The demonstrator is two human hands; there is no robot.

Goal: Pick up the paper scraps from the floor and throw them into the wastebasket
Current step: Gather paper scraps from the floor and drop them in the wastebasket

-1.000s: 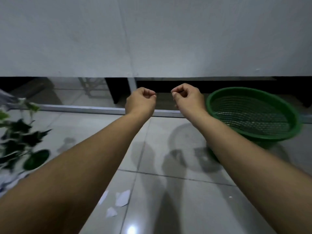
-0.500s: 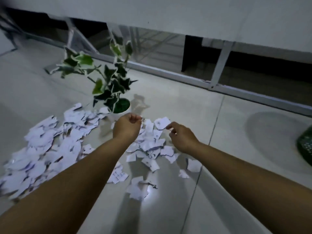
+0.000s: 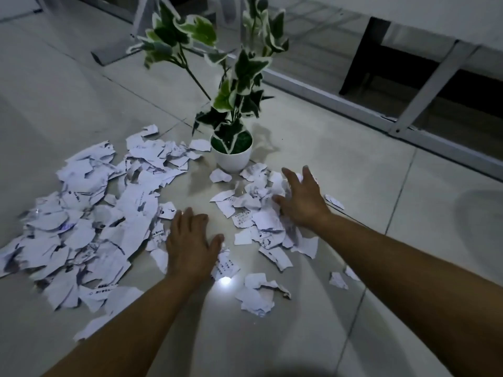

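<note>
— How is the clean-up going?
— Barely begun: paper scraps (image 3: 103,213) are lying all over the floor (image 3: 340,180), around the potted plant (image 3: 231,153).
— The hands?
— Left hand (image 3: 190,246) and right hand (image 3: 302,202) are hovering spread, gripping nothing. No wastebasket is showing.

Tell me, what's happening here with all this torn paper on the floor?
A person is clearing torn paper scraps off a tiled floor. Both hands are spread open and low: the left hand at the edge of the big pile, the right hand on a smaller heap beside a potted ivy plant. Nothing is gathered up yet, and no wastebasket is in view.
</note>
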